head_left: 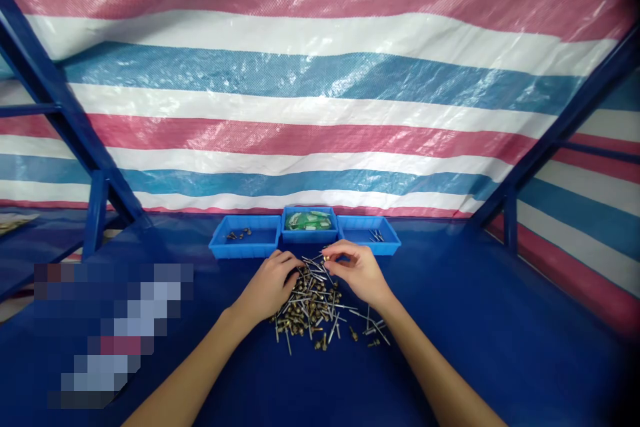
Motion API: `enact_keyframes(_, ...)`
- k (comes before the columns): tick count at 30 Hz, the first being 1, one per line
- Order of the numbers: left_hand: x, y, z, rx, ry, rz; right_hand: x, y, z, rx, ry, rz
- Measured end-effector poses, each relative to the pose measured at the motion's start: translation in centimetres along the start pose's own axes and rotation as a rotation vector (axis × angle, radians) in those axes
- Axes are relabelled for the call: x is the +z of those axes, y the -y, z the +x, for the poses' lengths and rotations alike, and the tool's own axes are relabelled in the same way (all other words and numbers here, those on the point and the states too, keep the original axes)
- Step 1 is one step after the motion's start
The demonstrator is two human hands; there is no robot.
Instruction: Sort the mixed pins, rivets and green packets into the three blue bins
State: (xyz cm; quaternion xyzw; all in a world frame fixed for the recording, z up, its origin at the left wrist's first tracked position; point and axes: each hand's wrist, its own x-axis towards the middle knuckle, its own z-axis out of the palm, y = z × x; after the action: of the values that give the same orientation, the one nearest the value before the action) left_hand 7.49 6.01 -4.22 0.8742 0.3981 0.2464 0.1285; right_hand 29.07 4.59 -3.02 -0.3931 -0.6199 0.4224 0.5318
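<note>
A mixed pile of brass-coloured hex-head screws [307, 307] and silver blind rivets [334, 327] lies on the blue tabletop [320, 390]. My right hand [357, 270] is above the pile's far right side, thumb and forefinger pinched on a small brass-coloured screw [326, 258]. At the pile's far left edge, my left hand [274, 285] has its fingers curled down toward the thumb among the rivets. What those fingertips hold, if anything, is too small to make out.
Behind the pile stand three blue trays: the left tray [245, 252] with a few screws, the middle tray [309, 236] with green packets [309, 221], the right tray [393, 245] with several rivets. Blue metal posts [533, 140] and a striped sheet [320, 73] enclose the table.
</note>
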Motion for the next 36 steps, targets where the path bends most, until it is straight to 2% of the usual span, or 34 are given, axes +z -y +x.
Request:
enact_keyframes(3, -0.1, 0.0, 0.1, -0.027, 0.004, -0.013, 0.3, 0.3, -0.2, -0.028, 0.018, -0.076)
enact_keyframes(6, -0.3, 0.0, 0.2, -0.065, 0.0, -0.041, 0.5, 0.3, -0.3, 0.011, 0.025, -0.132)
enact_keyframes(10, -0.3, 0.1, 0.3, -0.105, -0.015, -0.061, 0.7, 0.0, -0.4, 0.113, 0.075, -0.035)
enact_keyframes(16, 0.0, 0.4, 0.4, -0.116, -0.046, -0.077, 1.0, 0.3, -0.7, 0.078, 0.105, -0.004)
enact_keyframes(25, 0.0, 0.5, 0.3, -0.118, -0.113, -0.132, 1.8, 0.0, -0.8, 0.032, 0.015, -0.029)
enact_keyframes(27, 0.0, 0.3, 0.3, -0.11, -0.119, -0.121, 2.4, -0.2, -0.8, 0.009, -0.05, -0.048)
enact_keyframes(30, 0.0, 0.2, 0.2, -0.098, -0.119, -0.099, 3.8, 0.2, -0.5, -0.054, -0.229, -0.047)
enact_keyframes(33, 0.0, 0.1, 0.2, -0.096, -0.107, -0.093, 5.4, 1.6, 1.0, -0.108, -0.371, -0.037)
enact_keyframes(35, 0.0, 0.1, 0.1, -0.105, -0.105, -0.088, 6.3, 2.7, 2.8, -0.117, -0.367, -0.061)
enact_keyframes(36, 0.0, 0.1, 0.1, -0.111, -0.108, -0.085, 6.6, 3.3, 4.0, -0.121, -0.31, -0.095)
